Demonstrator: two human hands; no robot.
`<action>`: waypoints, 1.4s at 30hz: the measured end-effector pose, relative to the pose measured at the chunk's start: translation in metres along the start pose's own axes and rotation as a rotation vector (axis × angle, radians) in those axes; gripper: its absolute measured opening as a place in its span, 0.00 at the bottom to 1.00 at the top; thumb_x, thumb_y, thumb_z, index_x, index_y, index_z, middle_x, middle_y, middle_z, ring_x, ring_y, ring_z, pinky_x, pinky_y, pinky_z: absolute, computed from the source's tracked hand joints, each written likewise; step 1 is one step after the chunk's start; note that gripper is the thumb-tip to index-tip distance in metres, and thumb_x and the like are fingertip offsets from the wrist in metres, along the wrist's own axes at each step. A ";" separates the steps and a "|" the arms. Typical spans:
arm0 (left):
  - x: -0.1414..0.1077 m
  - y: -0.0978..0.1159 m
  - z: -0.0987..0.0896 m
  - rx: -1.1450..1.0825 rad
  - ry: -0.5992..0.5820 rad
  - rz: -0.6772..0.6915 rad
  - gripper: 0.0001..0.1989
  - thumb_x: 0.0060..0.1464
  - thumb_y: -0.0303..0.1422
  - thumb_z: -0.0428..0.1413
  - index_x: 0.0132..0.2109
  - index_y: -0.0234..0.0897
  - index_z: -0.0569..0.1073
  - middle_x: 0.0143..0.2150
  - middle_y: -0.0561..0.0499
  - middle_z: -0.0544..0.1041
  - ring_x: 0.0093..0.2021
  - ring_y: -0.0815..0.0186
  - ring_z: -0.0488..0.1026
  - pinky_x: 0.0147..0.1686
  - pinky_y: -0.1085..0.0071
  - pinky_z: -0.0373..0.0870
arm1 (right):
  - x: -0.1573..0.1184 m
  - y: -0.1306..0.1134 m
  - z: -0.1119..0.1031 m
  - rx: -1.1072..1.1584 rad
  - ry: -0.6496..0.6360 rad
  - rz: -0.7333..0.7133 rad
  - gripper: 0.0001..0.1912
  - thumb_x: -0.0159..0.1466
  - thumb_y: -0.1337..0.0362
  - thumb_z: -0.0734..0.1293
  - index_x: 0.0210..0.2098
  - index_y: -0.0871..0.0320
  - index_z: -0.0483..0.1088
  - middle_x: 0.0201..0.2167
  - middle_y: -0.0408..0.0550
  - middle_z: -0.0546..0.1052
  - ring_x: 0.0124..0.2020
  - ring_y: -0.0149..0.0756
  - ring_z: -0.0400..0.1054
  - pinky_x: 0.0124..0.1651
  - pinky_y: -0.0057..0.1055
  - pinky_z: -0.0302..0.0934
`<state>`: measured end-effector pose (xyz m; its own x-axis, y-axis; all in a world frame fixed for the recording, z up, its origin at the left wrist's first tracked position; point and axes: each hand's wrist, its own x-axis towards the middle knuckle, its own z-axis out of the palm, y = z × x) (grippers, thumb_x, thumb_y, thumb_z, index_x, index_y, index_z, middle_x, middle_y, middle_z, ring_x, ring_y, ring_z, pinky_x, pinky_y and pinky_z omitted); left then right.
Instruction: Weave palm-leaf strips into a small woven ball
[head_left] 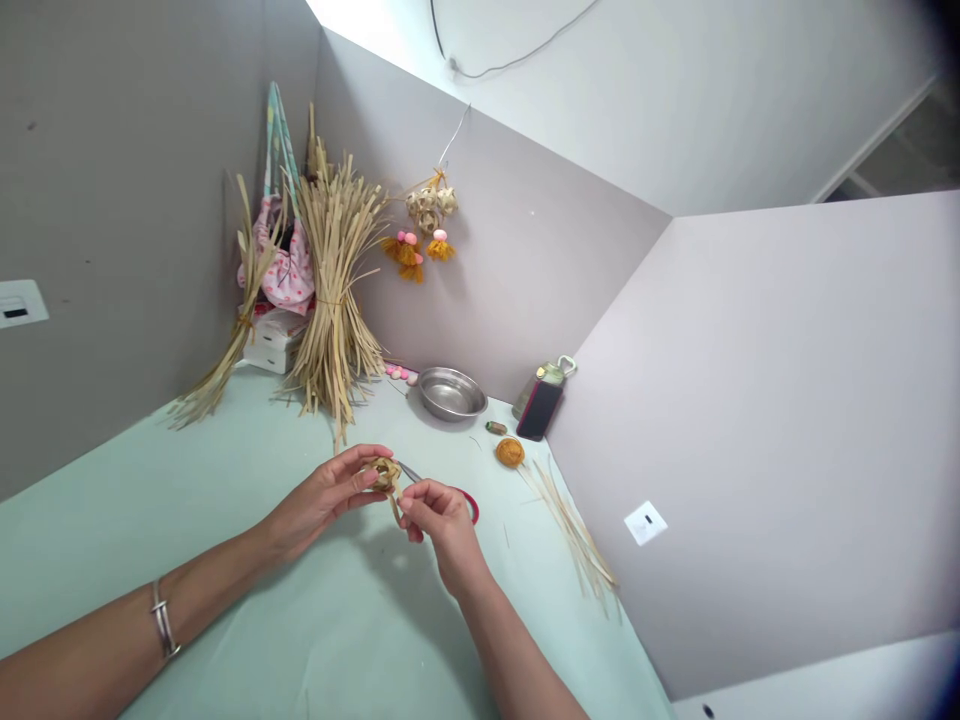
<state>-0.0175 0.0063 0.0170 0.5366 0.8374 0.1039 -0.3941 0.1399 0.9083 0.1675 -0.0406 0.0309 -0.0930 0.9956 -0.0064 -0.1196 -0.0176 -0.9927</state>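
A small woven straw ball (385,473) is held above the pale green table, near the middle of the view. The fingers of my left hand (330,497) are wrapped round its left side. My right hand (441,522) pinches a straw strip (394,505) that hangs from the ball's lower right. Scissors with red handles (472,505) lie on the table behind my right hand, their blades partly showing between the hands.
Straw bundles (335,290) stand at the back left beside a pink cloth bag (286,265). A metal bowl (452,394), thread spool (496,428), phone (540,409), orange ball (510,453) and loose strips (574,530) lie behind and right.
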 end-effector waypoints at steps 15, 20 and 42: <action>-0.003 -0.003 0.011 0.020 0.012 0.037 0.09 0.61 0.36 0.57 0.48 0.42 0.73 0.45 0.52 0.76 0.47 0.63 0.72 0.55 0.62 0.68 | 0.000 0.003 0.005 0.199 -0.014 0.119 0.12 0.52 0.60 0.75 0.27 0.61 0.73 0.18 0.41 0.71 0.17 0.22 0.56 0.23 0.23 0.47; -0.005 -0.006 0.014 0.026 0.002 0.025 0.09 0.60 0.37 0.58 0.48 0.42 0.74 0.44 0.51 0.77 0.45 0.63 0.73 0.54 0.63 0.69 | 0.001 0.003 0.005 0.229 0.010 0.086 0.12 0.51 0.60 0.76 0.26 0.61 0.73 0.17 0.40 0.70 0.19 0.23 0.56 0.23 0.23 0.45; -0.006 -0.003 0.018 -0.029 -0.026 -0.174 0.12 0.58 0.39 0.60 0.48 0.41 0.76 0.45 0.48 0.77 0.45 0.60 0.74 0.50 0.61 0.72 | 0.008 0.000 -0.011 -0.056 0.112 -0.066 0.15 0.58 0.52 0.70 0.27 0.58 0.74 0.18 0.39 0.67 0.21 0.28 0.55 0.28 0.27 0.48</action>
<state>-0.0059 -0.0090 0.0213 0.6179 0.7851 -0.0433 -0.3143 0.2971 0.9016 0.1776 -0.0313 0.0297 0.0245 0.9985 0.0492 -0.0661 0.0507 -0.9965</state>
